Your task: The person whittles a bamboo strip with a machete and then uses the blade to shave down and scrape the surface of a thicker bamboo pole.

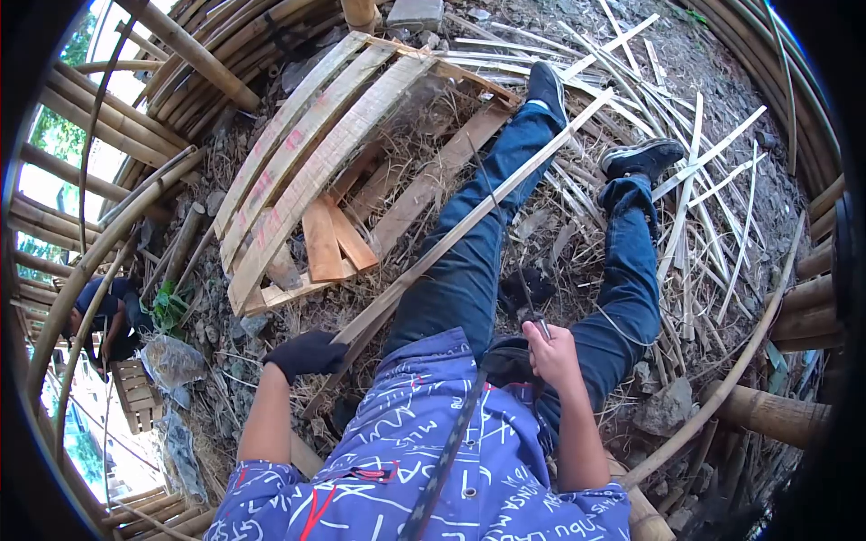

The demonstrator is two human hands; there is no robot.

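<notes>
As left hand [311, 354] grips a strip [469, 223], near end hidden, right hand [553, 356] clasps a tool [530, 305], type unclear

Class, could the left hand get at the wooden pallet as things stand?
Probably yes: the left hand is close to the wooden pallet, with only rough ground seen between. It seems to hold the long strip, though, so it may need to let go first.

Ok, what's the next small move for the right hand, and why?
Probably bring the right hand and its thin dark tool toward the long strip: the gloved left hand holds the strip's near end, while the right hand is apart from it.
</notes>
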